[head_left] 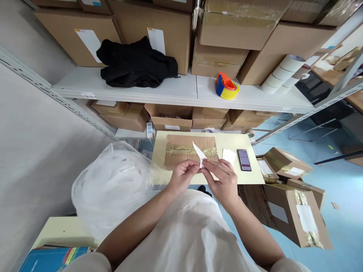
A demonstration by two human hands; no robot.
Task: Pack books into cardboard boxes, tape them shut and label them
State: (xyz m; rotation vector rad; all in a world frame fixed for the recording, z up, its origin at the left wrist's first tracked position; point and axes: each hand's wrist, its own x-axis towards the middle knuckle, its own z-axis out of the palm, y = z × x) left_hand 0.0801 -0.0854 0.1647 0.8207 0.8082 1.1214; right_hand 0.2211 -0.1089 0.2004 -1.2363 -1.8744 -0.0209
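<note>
So the slip of white paper (199, 152) is the thing in play here: it's up in front of the person's body, over the near edge of the bench (256, 178), with its pointy end sticking up across the cardboard box (181, 159) behind it. Left hand (183, 174) has the bottom of it pinched between thumb and fingertips, and the right hand (222, 179) has a grip on it too, fingers laid over the side and thumb underneath. Can't tell if they're folding it or peeling a backing off, the fingers cover that bit. As for progress, I'd call the box part done: it's lying on the bench with a strip of shiny tape (181, 149) running along its top, and I see no open flap. No white label shows on its top face, though, while the cartons (290, 200) off to the right have tape and white labels on them. So my read is the paper step is somewhere in the middle: paper picked up, not stuck or set down anywhere yet. There's also a pale card (228, 155) lying just right of the box and a phone (244, 160) next to that with its screen lit, neither being touched.
</note>
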